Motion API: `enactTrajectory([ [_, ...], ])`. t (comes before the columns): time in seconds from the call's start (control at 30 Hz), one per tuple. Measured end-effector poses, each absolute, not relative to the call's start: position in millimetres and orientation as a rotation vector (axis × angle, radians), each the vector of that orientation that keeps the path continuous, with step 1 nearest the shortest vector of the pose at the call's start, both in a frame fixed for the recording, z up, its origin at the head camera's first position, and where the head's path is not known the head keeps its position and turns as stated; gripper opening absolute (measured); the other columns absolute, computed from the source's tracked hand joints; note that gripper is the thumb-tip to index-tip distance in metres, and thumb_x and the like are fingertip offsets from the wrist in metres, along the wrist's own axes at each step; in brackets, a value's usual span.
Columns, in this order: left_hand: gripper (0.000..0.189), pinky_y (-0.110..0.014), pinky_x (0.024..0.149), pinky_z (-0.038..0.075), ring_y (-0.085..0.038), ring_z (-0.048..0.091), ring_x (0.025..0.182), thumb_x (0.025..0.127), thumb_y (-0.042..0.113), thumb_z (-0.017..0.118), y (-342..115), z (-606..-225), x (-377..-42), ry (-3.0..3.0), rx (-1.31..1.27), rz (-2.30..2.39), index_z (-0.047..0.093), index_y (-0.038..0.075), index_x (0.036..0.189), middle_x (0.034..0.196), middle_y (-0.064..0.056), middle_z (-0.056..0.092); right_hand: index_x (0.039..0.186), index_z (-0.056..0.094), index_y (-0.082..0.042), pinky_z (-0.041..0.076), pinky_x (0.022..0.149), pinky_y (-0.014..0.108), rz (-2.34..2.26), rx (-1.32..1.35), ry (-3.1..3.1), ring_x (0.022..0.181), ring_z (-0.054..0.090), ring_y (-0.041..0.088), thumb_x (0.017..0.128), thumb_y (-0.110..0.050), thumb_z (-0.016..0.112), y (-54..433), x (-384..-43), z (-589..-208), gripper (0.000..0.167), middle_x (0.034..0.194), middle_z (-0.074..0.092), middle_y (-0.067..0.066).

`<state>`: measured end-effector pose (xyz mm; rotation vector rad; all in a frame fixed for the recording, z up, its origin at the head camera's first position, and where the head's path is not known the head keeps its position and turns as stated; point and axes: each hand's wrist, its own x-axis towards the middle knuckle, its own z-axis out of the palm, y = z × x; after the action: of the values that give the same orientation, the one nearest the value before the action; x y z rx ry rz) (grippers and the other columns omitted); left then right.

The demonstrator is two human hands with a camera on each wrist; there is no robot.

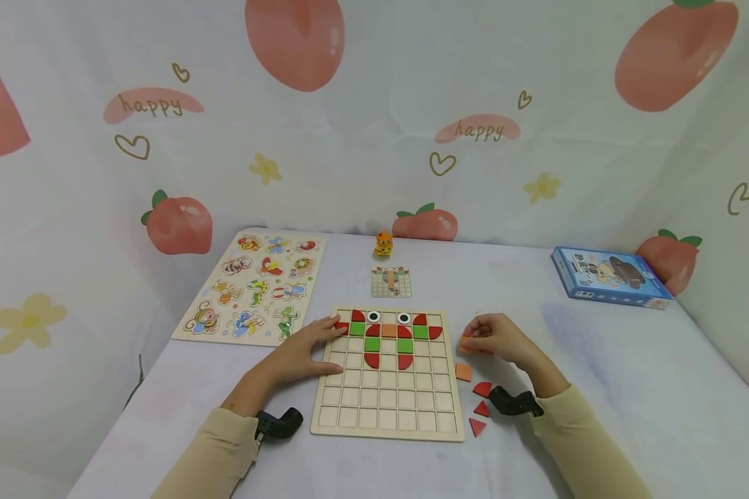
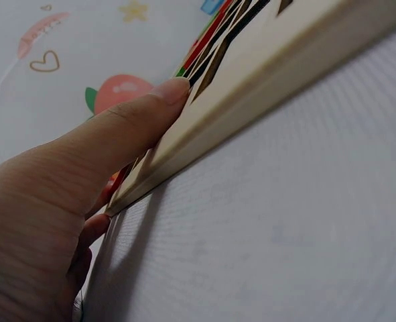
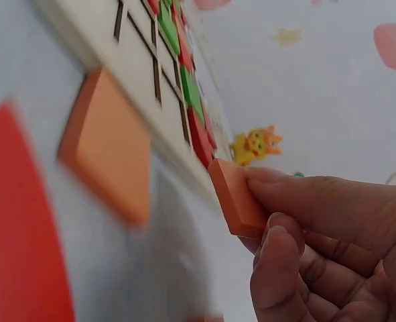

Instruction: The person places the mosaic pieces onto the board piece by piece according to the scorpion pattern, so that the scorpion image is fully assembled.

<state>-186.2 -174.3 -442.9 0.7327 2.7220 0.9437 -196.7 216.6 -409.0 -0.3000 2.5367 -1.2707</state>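
Note:
A wooden grid board (image 1: pixel 387 417) lies on the table, with red, green and orange tiles and two eye tiles in its upper rows. On the board's left edge rests my left hand (image 1: pixel 301 352), its thumb (image 2: pixel 134 127) laid over the top and the fingers stretched along the side. To the right of the board, my right hand (image 1: pixel 498 338) pinches an orange square tile (image 3: pixel 234 198) between thumb and fingers, just above the table. Another orange square tile (image 1: pixel 464 372) lies by the board's right edge. Below it are a red quarter-circle tile (image 1: pixel 483 389) and two red triangle tiles (image 1: pixel 477 427).
Behind the board lies a small pattern card (image 1: pixel 391 292), with an orange-yellow toy figure (image 1: pixel 383 244) farther back. An animal puzzle board (image 1: pixel 252 291) is at the back left. A blue box (image 1: pixel 612 276) sits at the back right, before a printed cloth backdrop.

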Motion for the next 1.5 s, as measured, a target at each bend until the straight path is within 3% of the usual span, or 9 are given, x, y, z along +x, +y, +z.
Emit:
enactTrajectory([
  [0.17,0.076,-0.055,0.112,0.025,-0.032,0.022,0.142,0.073,0.051,0.073,-174,-443,-186,2.717,0.728,0.948,0.050,0.015,0.136,0.152,-0.005,0.031,0.089,0.063,0.001,0.045,0.051,0.024,-1.277,-0.297,2.517,0.060,0.050,0.013,0.083,-0.015,0.069,199,-201,-407,0.018,0.074,0.060,0.003],
  [0.63,0.076,-0.056,0.112,0.024,-0.032,0.021,0.143,0.073,0.050,0.073,-174,-440,-184,2.707,0.715,0.957,0.050,0.014,0.136,0.152,-0.005,0.030,0.092,0.063,0.004,0.053,0.059,0.028,-1.343,-0.489,2.382,0.062,0.055,0.013,0.086,-0.011,0.066,149,-213,-406,0.016,0.079,0.061,0.006],
  [1.07,0.076,-0.055,0.112,0.024,-0.033,0.021,0.142,0.073,0.051,0.073,-174,-441,-186,2.711,0.730,0.964,0.050,0.016,0.136,0.152,-0.004,0.031,0.094,0.065,0.005,0.051,0.065,0.023,-1.355,-0.588,2.312,0.071,0.058,0.009,0.086,-0.005,0.064,107,-217,-413,0.013,0.086,0.066,0.012],
  [1.5,0.075,-0.056,0.111,0.025,-0.034,0.022,0.142,0.073,0.050,0.073,-174,-442,-186,2.719,0.743,0.958,0.050,0.016,0.136,0.152,-0.006,0.032,0.089,0.067,0.003,0.051,0.058,0.023,-1.338,-0.537,2.362,0.062,0.057,0.008,0.084,-0.006,0.067,96,-214,-421,0.010,0.076,0.065,0.009],
])
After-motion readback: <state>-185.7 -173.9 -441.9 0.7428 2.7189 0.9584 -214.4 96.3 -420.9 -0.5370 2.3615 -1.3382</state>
